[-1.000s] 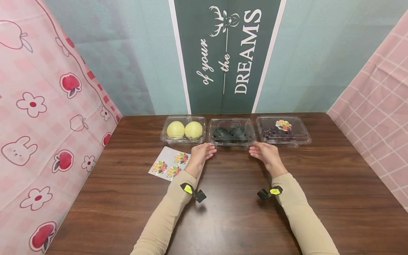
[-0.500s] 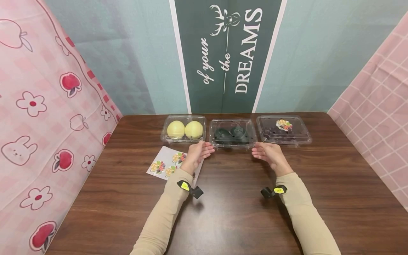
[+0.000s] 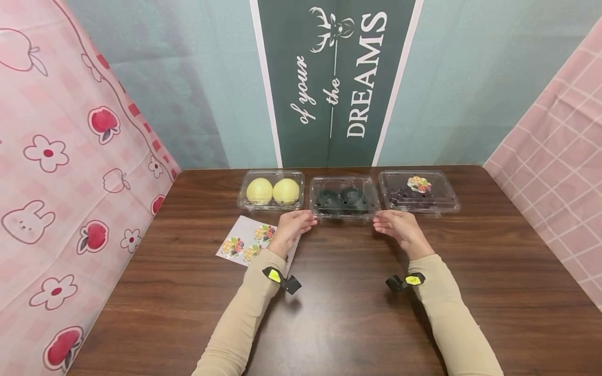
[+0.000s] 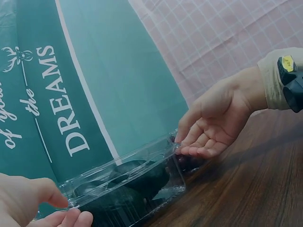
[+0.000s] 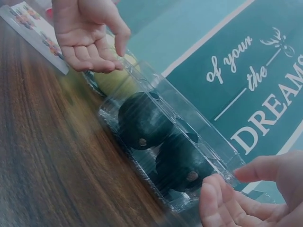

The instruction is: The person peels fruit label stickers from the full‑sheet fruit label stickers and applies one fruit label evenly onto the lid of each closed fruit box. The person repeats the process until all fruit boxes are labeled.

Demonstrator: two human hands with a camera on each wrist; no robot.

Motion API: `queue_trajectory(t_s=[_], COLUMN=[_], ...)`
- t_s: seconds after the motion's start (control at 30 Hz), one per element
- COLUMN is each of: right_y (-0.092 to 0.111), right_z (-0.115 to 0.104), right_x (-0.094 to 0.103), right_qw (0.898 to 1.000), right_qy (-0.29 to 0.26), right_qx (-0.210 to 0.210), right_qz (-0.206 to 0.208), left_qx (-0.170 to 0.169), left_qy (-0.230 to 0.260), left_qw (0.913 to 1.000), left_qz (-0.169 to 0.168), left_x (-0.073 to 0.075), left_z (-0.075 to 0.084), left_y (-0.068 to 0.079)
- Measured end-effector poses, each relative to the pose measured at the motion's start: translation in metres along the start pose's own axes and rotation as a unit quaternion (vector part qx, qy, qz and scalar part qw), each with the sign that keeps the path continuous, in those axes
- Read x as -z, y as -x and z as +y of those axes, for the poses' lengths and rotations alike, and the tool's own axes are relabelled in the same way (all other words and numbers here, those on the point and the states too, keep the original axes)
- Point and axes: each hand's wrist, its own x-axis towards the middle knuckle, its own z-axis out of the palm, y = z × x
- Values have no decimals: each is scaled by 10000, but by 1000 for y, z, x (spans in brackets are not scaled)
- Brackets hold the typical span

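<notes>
In the head view, a clear plastic clamshell box (image 3: 345,209) with two dark green round fruits (image 3: 352,198) stands in the middle of the row at the table's back. My left hand (image 3: 292,228) pinches the near left corner of its rim, thumb above and fingers below. At the near right corner my right hand (image 3: 400,230) pinches the rim the same way. Through the box wall in the right wrist view, the two dark fruits (image 5: 144,118) sit side by side. The lid lies over the fruits. Under my left forearm is a white sheet of fruit stickers (image 3: 240,235).
A clear box (image 3: 271,207) with two pale yellow round fruits stands to the left. To the right, another clear box (image 3: 437,201) holds small dark fruit and bears a fruit sticker (image 3: 418,184) on its lid. Behind the wooden table (image 3: 338,313) hangs a green curtain (image 3: 202,94).
Both hands have shifted slightly apart, and the middle box has come a little toward me and to the right. The sticker sheet has slid slightly left. In the last half second little has moved.
</notes>
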Motion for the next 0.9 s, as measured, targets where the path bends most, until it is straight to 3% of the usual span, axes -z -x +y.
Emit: queue_trajectory(t_s=[0.2, 0.43, 0.67, 0.9], right_y=[0, 0, -2, 0], right_z=[-2, -2, -1, -3], right_x=[4, 12, 20, 28], right_qw=[9995, 9981, 9938, 9851], right_qy=[189, 354, 736, 1189], right_qx=[-126, -187, -251, -185], right_qz=[-210, -463, -795, -1228], left_qx=[-103, -196, 19, -33], left_qy=[-368, -811, -1402, -1789], left_qw=[9992, 9945, 9854, 9753], left_qz=[-122, -630, -962, -1294], left_x=[1, 9, 12, 19], left_z=[0, 2, 9, 15], left_y=[-1, 2, 2, 7])
